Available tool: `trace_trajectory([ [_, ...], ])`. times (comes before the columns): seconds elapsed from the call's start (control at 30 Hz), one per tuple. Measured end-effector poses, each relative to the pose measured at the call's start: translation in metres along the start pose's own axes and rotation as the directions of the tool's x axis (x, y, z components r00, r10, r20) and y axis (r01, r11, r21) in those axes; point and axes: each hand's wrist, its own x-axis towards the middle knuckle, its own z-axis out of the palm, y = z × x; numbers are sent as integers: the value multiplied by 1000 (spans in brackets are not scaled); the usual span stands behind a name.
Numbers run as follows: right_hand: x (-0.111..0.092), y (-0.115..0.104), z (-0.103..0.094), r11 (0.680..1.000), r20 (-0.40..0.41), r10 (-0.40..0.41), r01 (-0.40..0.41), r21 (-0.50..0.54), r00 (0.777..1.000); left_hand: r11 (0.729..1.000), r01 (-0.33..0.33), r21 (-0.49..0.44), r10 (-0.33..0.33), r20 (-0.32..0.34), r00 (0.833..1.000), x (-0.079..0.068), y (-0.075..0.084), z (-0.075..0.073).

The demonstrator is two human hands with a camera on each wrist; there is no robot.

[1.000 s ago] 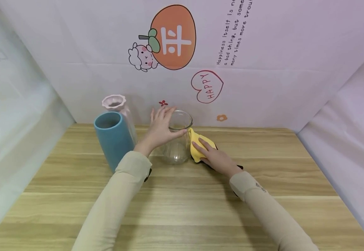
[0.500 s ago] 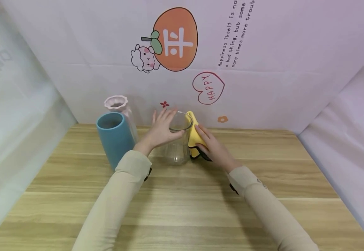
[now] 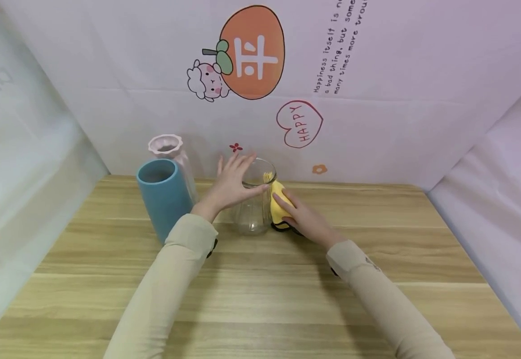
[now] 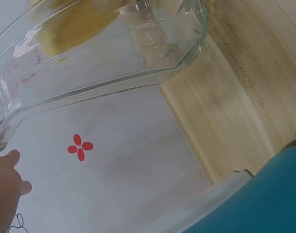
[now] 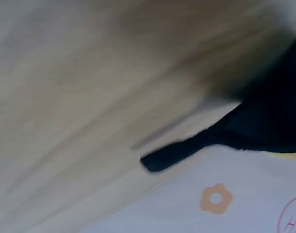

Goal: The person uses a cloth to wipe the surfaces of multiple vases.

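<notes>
A clear glass vase (image 3: 250, 219) stands upright on the wooden table in the head view. My left hand (image 3: 229, 187) grips it near the rim, fingers on the far side and thumb across the near side. In the left wrist view the glass vase (image 4: 104, 58) fills the top, with only fingertips (image 4: 11, 184) showing at the left edge. My right hand (image 3: 303, 217) holds a yellow cloth (image 3: 279, 204) with black edging against the vase's right side. The right wrist view catches the cloth's black side (image 5: 274, 116) and a dark tab; the hand is hidden there.
A blue vase (image 3: 163, 199) stands left of my left hand, close to the forearm. Behind it is a pale pink vase (image 3: 181, 159) with a scalloped rim. A printed white backdrop (image 3: 377, 134) rises at the table's (image 3: 260, 299) back edge.
The right hand has rubbed the cloth up the glass vase's side, then back down a little, and the cloth has bunched differently. The left hand keeps its grip; the vase stays put.
</notes>
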Motion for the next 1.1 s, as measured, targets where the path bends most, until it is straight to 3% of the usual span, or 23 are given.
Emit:
trace_trajectory([
  [0.13,-9,5,1,998,155,64,-62,-17,986,999,-4,44,3,6,1000,0,-1,-2],
  [0.27,-12,8,4,996,189,86,-83,-22,978,997,1,73,4,-61,998,-3,-1,0],
  [0.4,-11,7,4,998,161,69,-69,-4,985,996,4,94,10,-148,989,-6,-3,4],
  [0.47,-9,8,4,998,120,56,-59,16,991,995,1,95,15,-158,987,-7,-4,5],
  [0.6,0,9,-1,996,-37,64,-61,63,997,999,-15,46,20,-121,992,-7,-5,4],
  [0.77,15,2,-16,974,-186,125,-84,213,975,999,-42,-15,41,-42,998,-4,-6,2],
  [0.9,24,-7,-22,970,-159,110,-71,230,981,999,-45,-27,44,-10,999,-2,-5,1],
  [1.0,26,-10,-18,972,-93,120,-98,212,988,998,-40,-40,40,-4,999,-1,-5,1],
  [1.1,25,-10,-11,975,-76,114,-97,198,991,998,-36,-45,36,-2,999,-1,-5,2],
])
